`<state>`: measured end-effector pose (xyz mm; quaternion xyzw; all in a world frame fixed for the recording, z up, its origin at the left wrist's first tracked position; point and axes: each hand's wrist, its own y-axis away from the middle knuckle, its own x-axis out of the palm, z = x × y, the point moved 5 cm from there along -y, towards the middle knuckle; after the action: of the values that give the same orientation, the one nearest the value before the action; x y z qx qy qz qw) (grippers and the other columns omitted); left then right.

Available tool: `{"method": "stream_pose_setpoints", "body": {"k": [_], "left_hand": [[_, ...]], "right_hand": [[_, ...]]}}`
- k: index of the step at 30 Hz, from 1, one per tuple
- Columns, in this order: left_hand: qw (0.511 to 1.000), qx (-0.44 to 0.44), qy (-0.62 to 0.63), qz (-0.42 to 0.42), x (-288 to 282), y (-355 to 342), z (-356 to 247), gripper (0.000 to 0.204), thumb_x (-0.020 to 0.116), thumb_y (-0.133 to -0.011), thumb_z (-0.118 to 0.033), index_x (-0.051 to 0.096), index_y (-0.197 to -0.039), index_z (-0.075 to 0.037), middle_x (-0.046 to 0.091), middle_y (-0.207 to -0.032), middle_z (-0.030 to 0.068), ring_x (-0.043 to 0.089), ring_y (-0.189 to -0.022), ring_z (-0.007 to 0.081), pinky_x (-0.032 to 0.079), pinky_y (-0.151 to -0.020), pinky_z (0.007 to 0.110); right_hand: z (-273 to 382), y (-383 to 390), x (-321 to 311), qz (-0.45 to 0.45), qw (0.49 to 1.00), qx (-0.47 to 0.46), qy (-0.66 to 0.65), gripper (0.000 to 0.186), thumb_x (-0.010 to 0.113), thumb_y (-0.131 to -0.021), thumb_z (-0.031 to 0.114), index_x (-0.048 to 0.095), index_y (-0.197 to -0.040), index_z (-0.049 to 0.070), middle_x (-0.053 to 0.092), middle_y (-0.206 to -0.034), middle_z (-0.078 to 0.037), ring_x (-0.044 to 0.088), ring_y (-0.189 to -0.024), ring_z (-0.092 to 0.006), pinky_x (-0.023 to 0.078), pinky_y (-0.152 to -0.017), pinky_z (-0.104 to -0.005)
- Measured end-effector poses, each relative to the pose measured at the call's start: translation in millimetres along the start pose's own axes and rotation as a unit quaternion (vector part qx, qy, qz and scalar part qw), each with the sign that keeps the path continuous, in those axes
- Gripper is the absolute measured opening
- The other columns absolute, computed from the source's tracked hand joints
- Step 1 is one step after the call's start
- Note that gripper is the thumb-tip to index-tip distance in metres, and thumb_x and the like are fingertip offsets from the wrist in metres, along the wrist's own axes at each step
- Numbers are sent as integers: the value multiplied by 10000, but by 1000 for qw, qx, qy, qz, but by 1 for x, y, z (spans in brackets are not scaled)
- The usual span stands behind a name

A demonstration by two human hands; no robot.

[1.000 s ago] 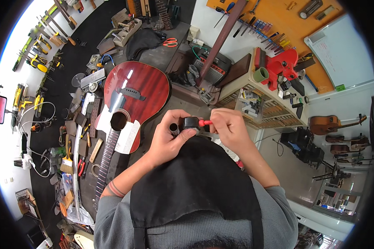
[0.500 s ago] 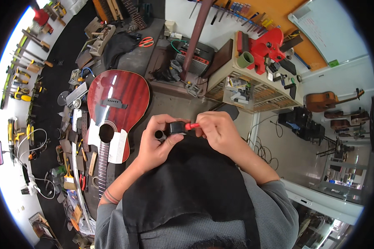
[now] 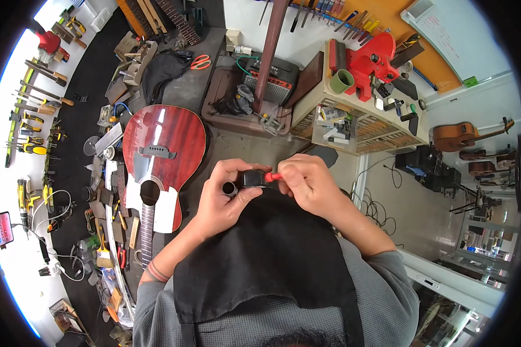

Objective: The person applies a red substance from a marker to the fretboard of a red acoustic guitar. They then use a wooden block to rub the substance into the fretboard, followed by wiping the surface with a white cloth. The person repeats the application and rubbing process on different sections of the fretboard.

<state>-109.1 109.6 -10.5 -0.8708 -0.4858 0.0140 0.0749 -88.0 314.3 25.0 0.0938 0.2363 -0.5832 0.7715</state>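
Observation:
My left hand [image 3: 220, 199] is closed round a small black boxy object [image 3: 253, 178], held level above my dark apron. A short dark tube [image 3: 230, 188] with a round open end also sits in the left palm, by the thumb. At the object's right end, a thin red stick-like piece [image 3: 272, 176] meets it; my right hand [image 3: 312, 184] pinches its outer end between thumb and fingers. Whether the red piece goes into the object or only touches it, I cannot tell. A glossy red acoustic guitar [image 3: 182, 136] lies face up on the bench, left of both hands.
White paper sheets [image 3: 167, 209] flank the guitar's soundhole. Brushes, pliers and small parts crowd the bench on the left. An amplifier [image 3: 272, 81] stands beyond my hands, and a drawer cabinet [image 3: 382, 130] carries a red guitar body [image 3: 373, 66]. Cables [image 3: 376, 211] lie on the floor at right.
The view has shifted a little, so the guitar sits slightly lower. Both hands keep the same hold; the black object and red piece appear slightly farther right.

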Motion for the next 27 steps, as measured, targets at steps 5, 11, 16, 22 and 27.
{"method": "stream_pose_setpoints", "body": {"k": [5,11,16,22,27], "left_hand": [[1000,-12,-3,-7,-4,1,6,420,776,-1012,-12,485,-1314,-41,756,-1329,197,737,-1049,174,574,-916,323],[995,72,-67,-10,3,-3,11,453,791,-999,-15,476,-1323,-48,756,-1337,194,717,-899,152,572,-840,306],[986,62,-155,-13,4,-9,13,512,812,-963,7,484,-1352,-53,729,-1374,195,603,-746,125,523,-724,295],[979,155,-109,70,8,-26,-47,662,851,-899,-221,516,-1436,-30,582,-1394,215,591,-789,213,531,-746,345],[934,304,18,186,37,-41,-95,343,709,-1006,-262,693,-1243,-16,639,-1205,196,639,-813,291,535,-685,408]], "right_hand": [[22,-10,-7,-99,983,-113,106,199,672,-1055,178,658,-909,43,569,-729,-121,595,-703,-363,502,-783,-457],[0,0,7,-61,998,-3,10,261,626,-1107,221,679,-930,37,562,-666,-95,603,-641,-300,499,-673,-398],[-12,1,5,-10,957,220,-187,445,537,-1175,349,671,-917,13,591,-664,-26,619,-625,-136,479,-598,-321],[-110,35,-59,-185,941,244,-143,400,584,-1149,349,719,-1011,-1,641,-741,-20,636,-653,-115,500,-623,-302],[-256,73,-98,-210,897,387,-41,368,601,-1131,324,721,-1057,-16,672,-796,-39,650,-677,-142,531,-640,-332]]}}
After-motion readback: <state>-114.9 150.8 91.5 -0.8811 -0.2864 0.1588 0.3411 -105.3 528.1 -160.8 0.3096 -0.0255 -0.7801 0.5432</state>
